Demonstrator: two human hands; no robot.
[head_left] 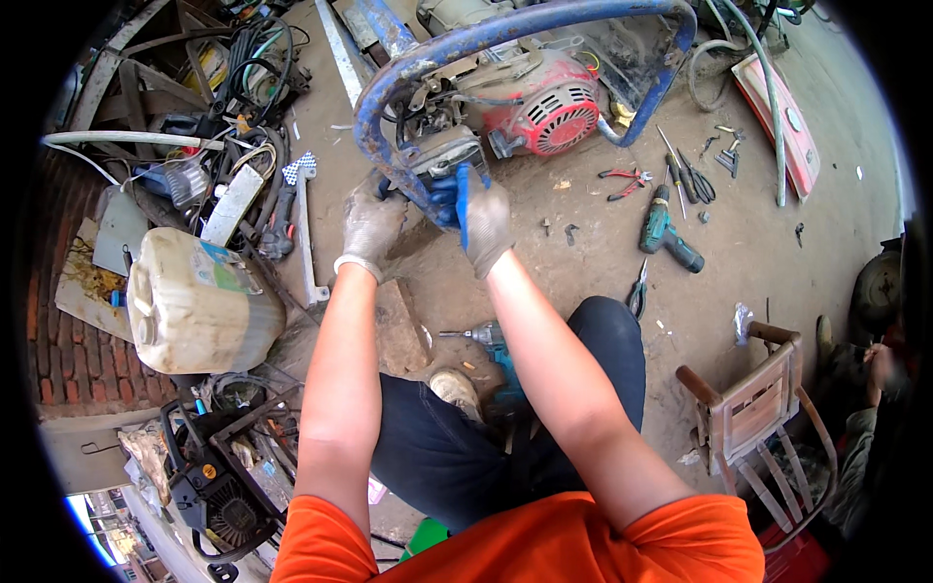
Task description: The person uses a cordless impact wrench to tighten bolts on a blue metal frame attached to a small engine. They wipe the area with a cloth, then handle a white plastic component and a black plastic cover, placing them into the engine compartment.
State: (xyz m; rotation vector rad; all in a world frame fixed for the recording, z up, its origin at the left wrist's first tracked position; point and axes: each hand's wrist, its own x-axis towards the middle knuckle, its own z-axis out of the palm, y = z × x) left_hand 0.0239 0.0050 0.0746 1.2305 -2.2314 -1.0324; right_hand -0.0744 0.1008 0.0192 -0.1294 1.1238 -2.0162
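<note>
Both my hands wear grey-white work gloves with blue coating on the palms. They meet at the near end of a small engine [544,112] with a red slotted starter cover. A scuffed blue tubular frame [367,112] arches over this engine and passes down between my hands. My left hand [373,222] has its fingers closed beside the tube, by a dark part. Curled blue fingertips of my right hand [478,216] press under a grey box-shaped engine part [442,154]. Whatever each hand pinches is hidden by the gloves and tube.
To the right lie a teal cordless drill [663,233], red-handled pliers [625,183] and scissors [698,185]. Another teal power tool [501,355] is between my legs. A plastic jerrycan [199,301] stands left; a wooden chair [758,403] and a person [865,437] are at lower right.
</note>
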